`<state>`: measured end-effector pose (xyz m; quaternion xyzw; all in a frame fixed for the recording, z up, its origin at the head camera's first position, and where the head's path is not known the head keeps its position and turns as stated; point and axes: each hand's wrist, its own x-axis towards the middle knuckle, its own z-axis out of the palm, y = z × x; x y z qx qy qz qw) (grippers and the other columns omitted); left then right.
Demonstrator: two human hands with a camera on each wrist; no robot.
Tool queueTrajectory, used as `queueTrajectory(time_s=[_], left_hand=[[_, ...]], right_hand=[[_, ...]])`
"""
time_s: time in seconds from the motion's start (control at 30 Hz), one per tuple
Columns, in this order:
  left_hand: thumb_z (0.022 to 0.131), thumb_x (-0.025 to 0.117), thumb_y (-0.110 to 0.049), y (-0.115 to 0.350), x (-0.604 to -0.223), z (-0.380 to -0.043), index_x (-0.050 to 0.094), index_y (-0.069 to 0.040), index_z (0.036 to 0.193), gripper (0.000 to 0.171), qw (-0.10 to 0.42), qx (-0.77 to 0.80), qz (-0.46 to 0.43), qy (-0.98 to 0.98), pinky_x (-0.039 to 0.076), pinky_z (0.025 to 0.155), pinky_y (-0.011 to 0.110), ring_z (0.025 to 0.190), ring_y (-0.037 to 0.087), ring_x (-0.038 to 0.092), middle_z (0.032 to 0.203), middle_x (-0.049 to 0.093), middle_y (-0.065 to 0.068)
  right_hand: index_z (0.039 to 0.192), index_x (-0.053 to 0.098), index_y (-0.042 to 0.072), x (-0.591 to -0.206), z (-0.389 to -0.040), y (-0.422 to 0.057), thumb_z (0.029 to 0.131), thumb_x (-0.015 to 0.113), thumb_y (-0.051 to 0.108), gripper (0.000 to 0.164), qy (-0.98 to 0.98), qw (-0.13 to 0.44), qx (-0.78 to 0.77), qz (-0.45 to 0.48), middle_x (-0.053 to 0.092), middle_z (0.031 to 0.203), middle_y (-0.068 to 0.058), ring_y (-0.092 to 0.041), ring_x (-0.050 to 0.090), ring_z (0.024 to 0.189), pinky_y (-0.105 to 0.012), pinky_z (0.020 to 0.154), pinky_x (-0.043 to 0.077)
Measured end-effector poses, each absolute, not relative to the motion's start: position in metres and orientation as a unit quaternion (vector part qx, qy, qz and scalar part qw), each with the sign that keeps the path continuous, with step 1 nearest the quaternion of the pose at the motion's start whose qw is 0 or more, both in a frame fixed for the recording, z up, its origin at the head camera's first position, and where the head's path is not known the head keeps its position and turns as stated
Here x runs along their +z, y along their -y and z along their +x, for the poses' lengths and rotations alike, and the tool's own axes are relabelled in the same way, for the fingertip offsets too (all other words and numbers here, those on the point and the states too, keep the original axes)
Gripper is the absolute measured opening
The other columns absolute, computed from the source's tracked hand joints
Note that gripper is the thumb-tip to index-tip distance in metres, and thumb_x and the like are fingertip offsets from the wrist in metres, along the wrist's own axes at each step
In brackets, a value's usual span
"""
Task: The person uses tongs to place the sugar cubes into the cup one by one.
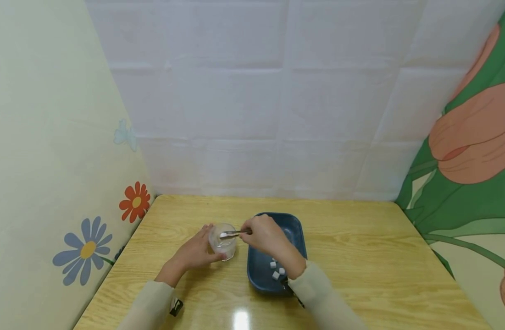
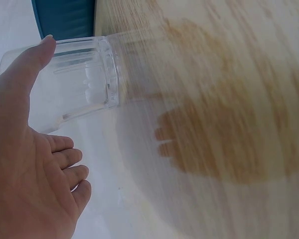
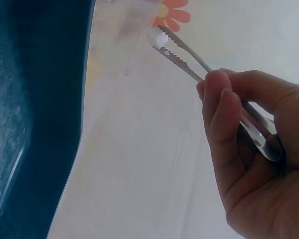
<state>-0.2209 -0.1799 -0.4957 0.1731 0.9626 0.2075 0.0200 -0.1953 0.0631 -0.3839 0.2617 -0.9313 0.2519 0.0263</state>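
My right hand (image 1: pixel 265 233) pinches small metal tongs (image 1: pixel 235 233) between thumb and fingers. At their toothed tips, a white cube (image 3: pixel 159 38) is held over the mouth of a clear glass (image 1: pixel 227 250). In the left wrist view the glass (image 2: pixel 84 74) stands on the table with some white pieces near its base. My left hand (image 1: pixel 196 250) steadies it from the left, thumb on the near side and fingers on the far side. Several white cubes (image 1: pixel 276 275) lie in a dark blue tray (image 1: pixel 258 268), partly hidden under my right forearm.
The wooden table (image 1: pixel 359 256) ends at a white backdrop (image 1: pixel 277 114). Flowered panels close the left and right sides. A small black clip (image 1: pixel 176 307) shows beside the left sleeve. The tray's raised wall stands just right of the glass.
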Motion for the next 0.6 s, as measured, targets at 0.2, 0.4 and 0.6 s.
queueTrajectory(time_s=[0.2,0.4,0.6], left_hand=[[0.072,0.059,-0.073,0.180,-0.495,-0.221,0.021,-0.005,0.148,0.110,0.022,0.206,0.173,-0.963,0.031,0.106,0.051,0.140,0.032,0.021,0.153,0.022,0.014],[0.072,0.059,-0.072,0.180,-0.496,-0.221,0.020,-0.005,0.149,0.109,0.022,0.201,0.173,-0.964,0.031,0.106,0.050,0.140,0.031,0.021,0.153,0.021,0.014],[0.072,0.060,-0.071,0.180,-0.495,-0.220,0.020,-0.005,0.149,0.109,0.023,0.206,0.174,-0.963,0.032,0.106,0.050,0.141,0.030,0.020,0.154,0.021,0.013]], right_hand=[[0.091,0.074,0.013,-0.385,-0.197,-0.055,0.089,0.064,0.023,0.014,0.930,0.006,0.265,0.256,0.066,0.069,0.006,-0.001,0.052,0.048,-0.020,0.048,0.044],[0.092,0.074,0.013,-0.390,-0.200,-0.047,0.089,0.064,0.023,0.014,0.930,-0.004,0.264,0.256,0.063,0.065,0.009,-0.002,0.052,0.045,-0.021,0.046,0.044],[0.089,0.073,0.015,-0.392,-0.202,-0.043,0.088,0.065,0.024,0.012,0.935,-0.007,0.252,0.251,0.065,0.069,0.007,0.000,0.052,0.046,-0.020,0.045,0.044]])
